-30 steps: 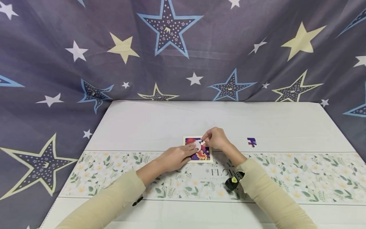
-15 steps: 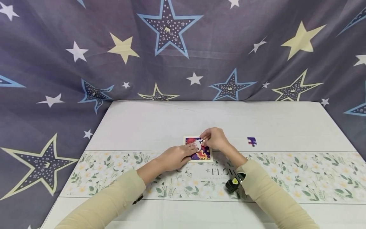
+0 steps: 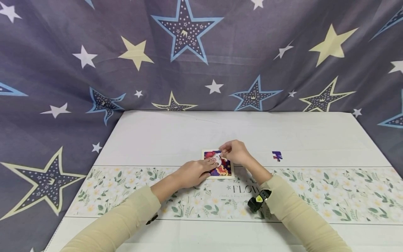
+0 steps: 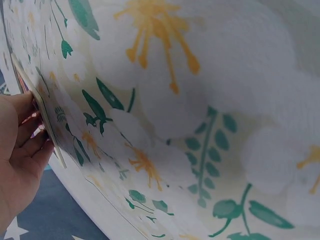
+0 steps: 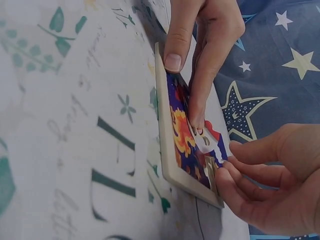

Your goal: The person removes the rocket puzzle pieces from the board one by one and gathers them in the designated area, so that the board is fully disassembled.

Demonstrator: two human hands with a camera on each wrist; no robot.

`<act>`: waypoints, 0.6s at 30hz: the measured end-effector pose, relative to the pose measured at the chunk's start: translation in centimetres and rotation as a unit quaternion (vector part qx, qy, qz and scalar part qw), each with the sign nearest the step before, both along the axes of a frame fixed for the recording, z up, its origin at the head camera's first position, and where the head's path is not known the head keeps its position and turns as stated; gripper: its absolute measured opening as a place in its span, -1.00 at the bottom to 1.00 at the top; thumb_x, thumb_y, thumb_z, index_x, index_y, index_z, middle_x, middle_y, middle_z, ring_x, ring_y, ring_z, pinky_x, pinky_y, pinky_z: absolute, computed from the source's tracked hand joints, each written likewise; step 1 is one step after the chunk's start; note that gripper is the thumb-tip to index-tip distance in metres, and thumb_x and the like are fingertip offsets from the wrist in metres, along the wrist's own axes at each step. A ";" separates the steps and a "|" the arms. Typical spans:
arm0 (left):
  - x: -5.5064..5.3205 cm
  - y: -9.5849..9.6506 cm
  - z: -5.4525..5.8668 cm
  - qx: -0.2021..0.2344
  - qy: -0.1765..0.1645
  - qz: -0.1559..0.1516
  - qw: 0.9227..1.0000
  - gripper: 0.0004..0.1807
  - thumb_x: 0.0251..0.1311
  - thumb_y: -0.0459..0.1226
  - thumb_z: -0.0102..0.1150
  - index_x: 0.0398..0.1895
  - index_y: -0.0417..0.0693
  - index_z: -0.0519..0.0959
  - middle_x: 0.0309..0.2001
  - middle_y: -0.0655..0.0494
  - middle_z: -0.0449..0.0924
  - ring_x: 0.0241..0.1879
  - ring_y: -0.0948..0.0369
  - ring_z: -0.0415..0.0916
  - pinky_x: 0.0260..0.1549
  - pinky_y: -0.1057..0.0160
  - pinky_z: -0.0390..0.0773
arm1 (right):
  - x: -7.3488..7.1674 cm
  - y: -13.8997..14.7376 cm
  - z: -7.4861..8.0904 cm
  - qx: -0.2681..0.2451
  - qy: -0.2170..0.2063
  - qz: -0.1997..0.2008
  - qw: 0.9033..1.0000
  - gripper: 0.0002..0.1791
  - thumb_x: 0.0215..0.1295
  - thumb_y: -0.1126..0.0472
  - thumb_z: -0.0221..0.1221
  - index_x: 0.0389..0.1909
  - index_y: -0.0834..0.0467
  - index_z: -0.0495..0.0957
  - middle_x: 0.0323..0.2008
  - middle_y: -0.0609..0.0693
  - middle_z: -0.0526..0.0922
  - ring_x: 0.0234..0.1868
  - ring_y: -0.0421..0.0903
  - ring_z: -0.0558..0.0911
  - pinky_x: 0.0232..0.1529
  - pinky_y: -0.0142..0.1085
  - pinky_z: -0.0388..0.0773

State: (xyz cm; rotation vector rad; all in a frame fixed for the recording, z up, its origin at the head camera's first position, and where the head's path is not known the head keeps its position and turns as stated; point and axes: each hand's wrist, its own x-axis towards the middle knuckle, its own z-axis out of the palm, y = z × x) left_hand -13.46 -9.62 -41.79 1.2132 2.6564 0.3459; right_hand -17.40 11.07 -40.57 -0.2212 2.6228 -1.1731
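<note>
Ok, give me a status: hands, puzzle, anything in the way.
Left hand on framed puzzle, covering part. Right hand pinching a piece at its far right corner. Loose purple piece off right, clear of both hands.

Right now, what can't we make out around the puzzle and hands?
Head: part of the puzzle, covered by the left hand.
Head: fine print on the loose piece, too small.
Head: end of the table lettering, behind the right sleeve.
Left wrist: puzzle picture, nearly edge-on, behind fingers.
Right wrist: whether the right hand grips a piece; its fingertips hide the spot.
</note>
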 end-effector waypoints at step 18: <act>0.1 0.0 0.2 0.001 0.003 0.002 1.000 -0.53 0.40 -0.20 0.00 0.35 -0.06 0.38 0.39 -0.02 0.33 0.39 0.05 0.31 0.31 0.07 0.42 | -0.1 -0.1 -0.2 0.009 0.020 -0.021 1.000 -0.84 0.21 0.32 0.26 -0.21 0.22 0.73 -0.30 0.14 0.76 -0.43 -0.15 0.61 -0.41 -0.42 0.56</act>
